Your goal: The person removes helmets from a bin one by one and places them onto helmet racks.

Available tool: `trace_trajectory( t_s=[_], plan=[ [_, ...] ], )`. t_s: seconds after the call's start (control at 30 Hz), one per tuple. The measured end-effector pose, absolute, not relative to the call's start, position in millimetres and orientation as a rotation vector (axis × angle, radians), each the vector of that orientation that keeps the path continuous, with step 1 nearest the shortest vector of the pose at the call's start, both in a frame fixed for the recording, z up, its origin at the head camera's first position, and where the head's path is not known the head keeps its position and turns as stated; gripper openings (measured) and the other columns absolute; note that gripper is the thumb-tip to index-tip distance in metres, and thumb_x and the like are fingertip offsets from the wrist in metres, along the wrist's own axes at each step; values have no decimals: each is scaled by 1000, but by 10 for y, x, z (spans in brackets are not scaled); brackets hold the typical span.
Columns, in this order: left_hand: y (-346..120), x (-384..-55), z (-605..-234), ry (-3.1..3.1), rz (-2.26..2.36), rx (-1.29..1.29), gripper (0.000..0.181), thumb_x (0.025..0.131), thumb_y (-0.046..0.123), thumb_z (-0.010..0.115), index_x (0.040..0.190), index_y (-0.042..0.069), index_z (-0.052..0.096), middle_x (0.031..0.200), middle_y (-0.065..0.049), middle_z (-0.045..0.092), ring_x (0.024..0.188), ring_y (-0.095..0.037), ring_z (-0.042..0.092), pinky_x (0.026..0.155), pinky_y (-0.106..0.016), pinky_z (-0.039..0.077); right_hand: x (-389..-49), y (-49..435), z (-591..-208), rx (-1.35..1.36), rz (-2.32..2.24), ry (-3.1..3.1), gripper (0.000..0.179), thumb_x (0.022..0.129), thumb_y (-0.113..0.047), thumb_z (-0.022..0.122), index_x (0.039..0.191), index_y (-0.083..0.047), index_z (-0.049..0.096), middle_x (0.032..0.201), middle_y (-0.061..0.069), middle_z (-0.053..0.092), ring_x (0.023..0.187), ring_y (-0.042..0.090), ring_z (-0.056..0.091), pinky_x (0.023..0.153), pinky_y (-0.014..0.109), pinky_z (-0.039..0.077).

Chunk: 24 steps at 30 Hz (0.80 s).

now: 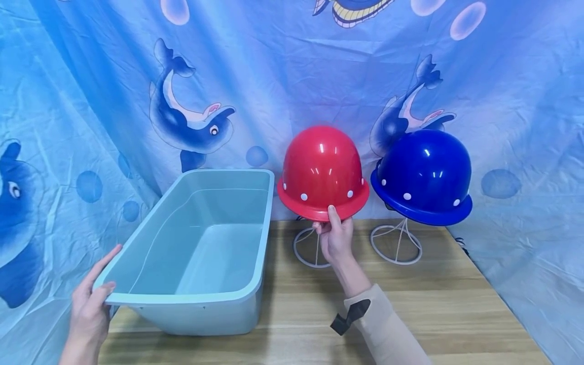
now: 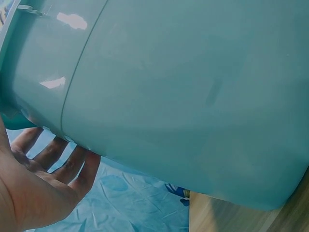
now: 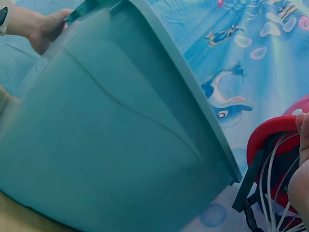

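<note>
My left hand [image 1: 89, 304] grips the front left corner of a light teal plastic bin [image 1: 248, 295], thumb over its rim. In the left wrist view the curled fingers [image 2: 87, 176] reach along the bin's outer wall. With my right hand [image 1: 337, 238] I pinch the front brim of a red hard hat [image 1: 323, 162], thumb on top and fingers below. A white wire stand [image 1: 297, 252] is under this hat, and its wires [image 3: 271, 179] show inside the shell in the right wrist view.
A blue hard hat [image 1: 426, 175] sits tilted on a second wire stand [image 1: 396, 262] at the right. Both stands are on a wood-grain table [image 1: 456, 314]. Behind hangs a blue curtain [image 1: 292, 76] printed with dolphins. The bin's inside bottom [image 1: 219, 258] shows bare.
</note>
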State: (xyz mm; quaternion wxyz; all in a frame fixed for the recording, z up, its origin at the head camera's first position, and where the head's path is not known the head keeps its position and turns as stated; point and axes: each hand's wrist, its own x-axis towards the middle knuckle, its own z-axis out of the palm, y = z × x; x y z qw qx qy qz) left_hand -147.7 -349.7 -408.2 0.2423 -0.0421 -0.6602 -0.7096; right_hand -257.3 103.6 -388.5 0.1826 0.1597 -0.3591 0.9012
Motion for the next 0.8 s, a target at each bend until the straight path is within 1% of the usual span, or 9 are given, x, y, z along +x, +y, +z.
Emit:
trace_trajectory(
  t_s=[0.07,0.17,0.23,0.3,0.4,0.47,0.53,0.7,0.8],
  plan=[
    [-3501,-1481,-4085,-1798,-1942,-111,66,96,-16,33,158,2,49,151,8,61,39,-25,16,41,-39,17,-2570,1032,-3906,448,2550,-1019,14,111,-5,40,116,-10,52,72,1,70,54,9,65,58,18,54],
    [-3505,-1494,-4090,-1778,-1947,-112,66,96,-16,33,157,0,49,152,6,61,37,-19,23,41,-36,21,-2569,1036,-3939,450,2555,-1034,14,112,-5,40,120,-11,51,76,0,71,57,9,66,60,18,55],
    [-3506,-1502,-4096,-1767,-1952,-116,66,95,-16,33,157,-1,50,151,5,62,41,-13,39,42,-32,30,-2567,1039,-3958,451,2551,-1041,14,112,-5,41,121,-10,51,78,0,71,57,9,67,61,18,56],
    [-3507,-1512,-4102,-1759,-1957,-125,65,95,-16,33,157,-2,49,150,4,63,45,-8,48,42,-29,33,-2565,1039,-3974,448,2543,-1048,14,111,-5,41,120,-10,51,77,0,71,57,8,67,62,17,56],
    [-3503,-1512,-4114,-1751,-1970,-149,65,95,-16,32,157,-3,48,150,4,63,45,-8,50,42,-32,32,-2563,1035,-4005,436,2538,-1045,13,112,-5,41,117,-10,52,75,0,72,56,8,66,61,17,55],
    [-3498,-1510,-4119,-1748,-1974,-158,65,95,-16,32,157,-3,48,152,4,62,39,-10,41,42,-35,25,-2560,1028,-4029,419,2539,-1045,13,112,-4,41,114,-9,53,73,0,71,56,9,66,60,18,55],
    [-3495,-1509,-4123,-1746,-1974,-153,65,95,-16,32,157,-3,48,153,4,61,45,-9,45,43,-34,28,-2554,1020,-4056,393,2534,-1054,13,112,-4,41,113,-10,53,72,0,71,56,9,66,60,18,55],
    [-3501,-1518,-4129,-1745,-1975,-132,65,95,-15,32,157,-3,49,151,3,62,69,-5,60,56,-23,45,-2541,1009,-4132,325,2493,-1129,9,111,-7,45,116,-10,51,76,0,72,59,9,68,62,18,57],
    [-3518,-1530,-4137,-1740,-1987,-153,65,96,-15,32,157,-3,48,149,4,64,64,-5,61,57,-22,47,-2538,1017,-4170,309,2472,-1176,7,111,-9,49,118,-9,51,79,0,72,61,9,69,64,19,58]
  ],
)
